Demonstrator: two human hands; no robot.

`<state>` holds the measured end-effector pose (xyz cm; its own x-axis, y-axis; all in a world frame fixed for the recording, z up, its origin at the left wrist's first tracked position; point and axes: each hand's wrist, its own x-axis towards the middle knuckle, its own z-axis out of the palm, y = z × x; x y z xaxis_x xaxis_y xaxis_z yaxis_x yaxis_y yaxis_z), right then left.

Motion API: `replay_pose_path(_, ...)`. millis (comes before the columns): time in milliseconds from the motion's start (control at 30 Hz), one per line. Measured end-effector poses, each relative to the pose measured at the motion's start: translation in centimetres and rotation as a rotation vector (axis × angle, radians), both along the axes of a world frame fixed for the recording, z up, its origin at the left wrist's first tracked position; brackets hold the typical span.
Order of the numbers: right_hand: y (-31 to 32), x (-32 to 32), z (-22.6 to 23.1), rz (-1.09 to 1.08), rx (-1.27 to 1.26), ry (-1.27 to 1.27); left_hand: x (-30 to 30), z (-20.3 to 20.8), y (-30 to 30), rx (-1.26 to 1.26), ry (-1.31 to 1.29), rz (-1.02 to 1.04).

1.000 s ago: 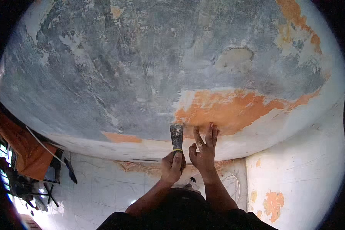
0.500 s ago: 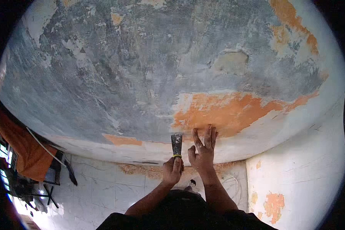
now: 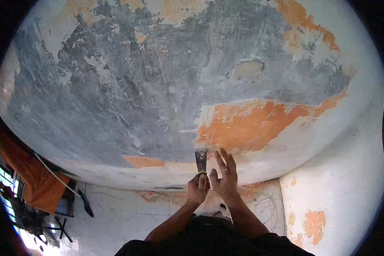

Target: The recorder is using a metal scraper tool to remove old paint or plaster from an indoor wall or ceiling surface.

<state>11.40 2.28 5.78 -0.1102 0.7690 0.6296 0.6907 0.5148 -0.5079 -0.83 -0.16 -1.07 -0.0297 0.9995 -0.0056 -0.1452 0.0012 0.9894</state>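
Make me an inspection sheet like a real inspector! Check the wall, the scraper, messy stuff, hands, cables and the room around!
Surface: wall mottled grey, with a big bare-looking orange patch and a white band along its lower edge.
Job's things: scraper, blade up, pale smears on it; whether it touches the wall can't be told.
Clutter: orange cloth and dark crossed legs at the left.
Left hand: fingers closed around the scraper's handle.
Right hand: open, empty, fingertips blurred below the orange patch; contact unclear.
Cables: thin pale loop, probably a cable, at the lower right.
Surroundings: pale floor; side wall with peeling orange spots.
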Motion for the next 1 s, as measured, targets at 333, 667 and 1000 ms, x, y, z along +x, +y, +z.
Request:
replay_pose_path(333, -1.0, -2.2, -2.7, 0.218, -0.753, 0.896, -1.0, 4.0, -0.1, -0.116, 0.036, -0.036)
replay_pose_path(667, -1.8, -4.7, -3.8, 0.219, -0.739, 0.844, -6.3, 10.3, 3.0, 0.692, 0.949, 0.662)
replay_pose_path(1000, -2.1, -4.1, -3.1, 0.191, -0.741, 0.919, -8.3, 8.1, 7.5, 0.893, 1.253, 0.700)
